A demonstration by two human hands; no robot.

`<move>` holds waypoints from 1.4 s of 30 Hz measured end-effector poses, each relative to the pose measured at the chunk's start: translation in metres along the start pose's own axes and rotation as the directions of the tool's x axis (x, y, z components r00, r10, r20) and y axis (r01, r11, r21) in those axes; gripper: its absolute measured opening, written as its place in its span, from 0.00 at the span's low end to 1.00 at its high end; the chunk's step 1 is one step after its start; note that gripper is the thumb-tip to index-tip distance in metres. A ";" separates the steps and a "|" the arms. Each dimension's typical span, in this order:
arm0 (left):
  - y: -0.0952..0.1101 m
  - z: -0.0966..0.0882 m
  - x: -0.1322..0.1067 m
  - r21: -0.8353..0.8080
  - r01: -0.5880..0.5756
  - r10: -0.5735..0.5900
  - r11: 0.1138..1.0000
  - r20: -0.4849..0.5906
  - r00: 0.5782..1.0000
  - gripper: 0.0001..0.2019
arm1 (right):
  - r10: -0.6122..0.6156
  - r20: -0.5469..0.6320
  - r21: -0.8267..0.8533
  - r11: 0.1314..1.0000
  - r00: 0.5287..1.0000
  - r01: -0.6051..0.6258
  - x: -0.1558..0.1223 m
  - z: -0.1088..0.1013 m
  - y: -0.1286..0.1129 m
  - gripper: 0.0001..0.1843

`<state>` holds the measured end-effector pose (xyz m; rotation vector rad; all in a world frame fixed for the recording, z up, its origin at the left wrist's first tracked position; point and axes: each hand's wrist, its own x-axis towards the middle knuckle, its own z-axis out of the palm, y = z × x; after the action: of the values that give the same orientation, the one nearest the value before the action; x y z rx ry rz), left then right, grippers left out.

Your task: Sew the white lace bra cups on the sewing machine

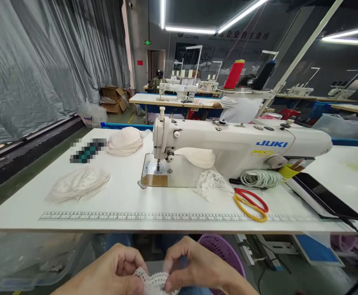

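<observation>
1. Nearest the camera, your left hand (122, 266) pinches the white lace piece (154, 282) between thumb and curled fingers.
2. Your right hand (193, 264) grips the same piece at its other side, thumb and fingertips closed on it. A short stretch of its openwork edge shows between your hands; the lower part runs out of view.
3. You have this piece in front of the table (120, 221), below its front edge and well apart from the sewing machine (228, 141). Nothing can be seen lying under the needle (158, 164).
4. So the piece looks to be at a handling stage, edges being lined up or checked, by my judgement. Whether it already carries a seam, you cannot tell from this view.
5. On the table to the left, a pile of lace (80, 185) lies nearer you, with a stack of pale pink cups (125, 141) beyond it. Several pieces seem part of this work; which are finished and which are left is unclear.
6. Right of the needle, another lace piece (213, 184) lies beside the red and yellow scissors handles (252, 205), and a pale cup (200, 157) rests partly behind the machine's arm.
</observation>
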<state>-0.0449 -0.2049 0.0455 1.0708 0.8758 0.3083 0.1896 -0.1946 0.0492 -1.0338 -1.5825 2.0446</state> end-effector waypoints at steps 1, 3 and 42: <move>-0.002 0.002 -0.001 -0.011 0.024 -0.024 1.000 -0.010 1.000 0.28 | 0.007 0.022 0.026 1.000 1.000 -0.008 0.000 0.003 0.001 0.25; -0.005 0.005 -0.002 -0.002 0.063 -0.063 0.998 -0.050 0.997 0.29 | 0.026 0.069 0.066 0.997 0.997 -0.031 0.000 0.006 0.002 0.26; 0.032 0.000 -0.007 0.483 0.224 -0.136 0.847 -0.210 0.968 0.15 | 0.001 0.084 0.148 0.989 0.996 -0.013 0.019 0.014 0.009 0.23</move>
<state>-0.0437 -0.1942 0.0767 1.4473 1.2444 0.0017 0.1682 -0.1936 0.0361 -0.9125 -1.4412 2.1993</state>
